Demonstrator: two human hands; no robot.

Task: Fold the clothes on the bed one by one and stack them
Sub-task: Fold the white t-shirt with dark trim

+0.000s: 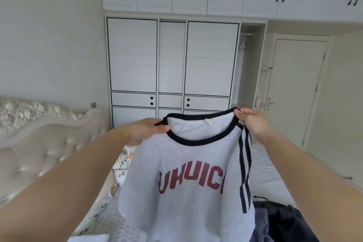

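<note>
A light grey T-shirt [182, 198] with a black collar, black shoulder stripes and red letters hangs in the air in front of me, its front facing me. My left hand [146, 129] pinches its left shoulder by the collar. My right hand [252, 122] pinches the right shoulder at the collar's other end. The shirt hangs above the bed [269, 179], which has a pale textured cover. Its hem runs out of the frame's lower edge.
Dark clothes [282, 222] lie heaped on the bed at the lower right. A leaf-patterned quilt [122, 161] lies along the bed's left side by the padded headboard [39, 143]. White wardrobes [170, 61] stand ahead, a door [296, 92] at the right.
</note>
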